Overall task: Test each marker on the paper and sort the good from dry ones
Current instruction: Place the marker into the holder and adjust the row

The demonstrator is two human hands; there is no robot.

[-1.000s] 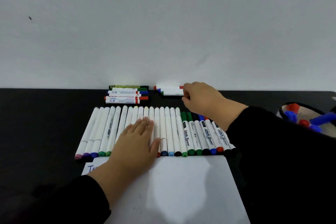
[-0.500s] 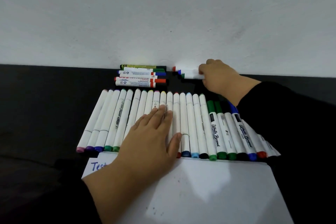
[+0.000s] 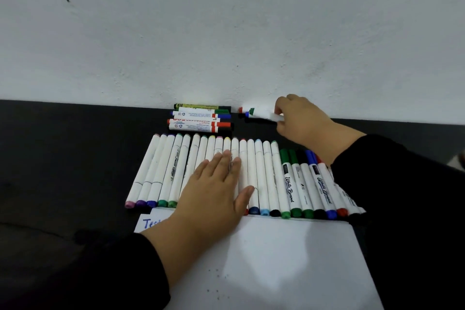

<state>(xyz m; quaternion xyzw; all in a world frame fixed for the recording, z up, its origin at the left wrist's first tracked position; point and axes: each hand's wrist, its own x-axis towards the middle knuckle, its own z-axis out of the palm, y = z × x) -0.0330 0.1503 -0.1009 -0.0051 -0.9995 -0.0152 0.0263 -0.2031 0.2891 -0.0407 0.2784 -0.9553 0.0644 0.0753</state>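
Right now the left hand (image 3: 216, 184) is lying flat, fingers straight, on the long row of markers (image 3: 261, 173) on the black counter (image 3: 63, 158). Far back by the wall (image 3: 226, 33), the right hand (image 3: 299, 118) is pinching a white marker (image 3: 264, 114). White paper (image 3: 276, 259) is lying just below the row.

Black table (image 3: 63, 158) bare on the left side — open passage there toward the wall (image 3: 226, 33). Centre blocked by a tight row of markers (image 3: 261, 176), barrels touching, the left hand (image 3: 216, 184) lying flat across them. Paper (image 3: 276, 259) butts against the row's near ends. Behind the row, a stack of markers (image 3: 201, 118) and a smaller group (image 3: 259, 113) under the right hand (image 3: 297, 118) sit against the wall, a narrow gap between them. Right sleeve (image 3: 402, 184) bars the right side.
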